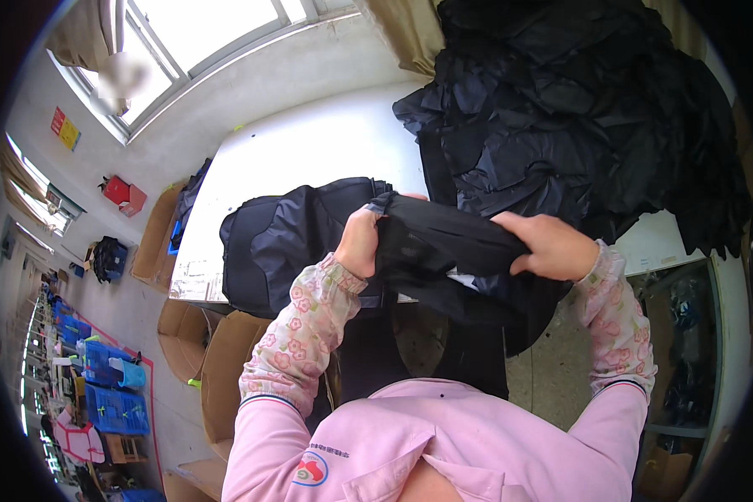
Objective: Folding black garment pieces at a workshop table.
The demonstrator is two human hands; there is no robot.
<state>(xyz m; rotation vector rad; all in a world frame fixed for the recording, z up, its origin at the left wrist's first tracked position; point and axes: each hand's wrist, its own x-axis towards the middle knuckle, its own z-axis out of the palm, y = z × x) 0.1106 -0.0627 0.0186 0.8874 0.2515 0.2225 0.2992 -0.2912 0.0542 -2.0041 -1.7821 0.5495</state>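
Observation:
Between my two hands a black garment piece [452, 243] is held up at the table's near edge, with its lower part hanging toward my lap. My left hand [361, 243] grips its left end, the fingers partly hidden behind the cloth. On the other side my right hand [552, 245] pinches the fabric between thumb and fingers. A small white patch [463, 279] shows in the folds. Just left of my left hand, a stack of folded black garments [289, 230] lies on the white table [326, 134].
A large heap of black garments [552, 125] covers the table's right half and hangs over its edge. Open cardboard boxes [234, 368] stand on the floor at the left. Under the table at right is a glass-fronted cabinet [678, 351]. Blue crates [113, 364] stand farther left.

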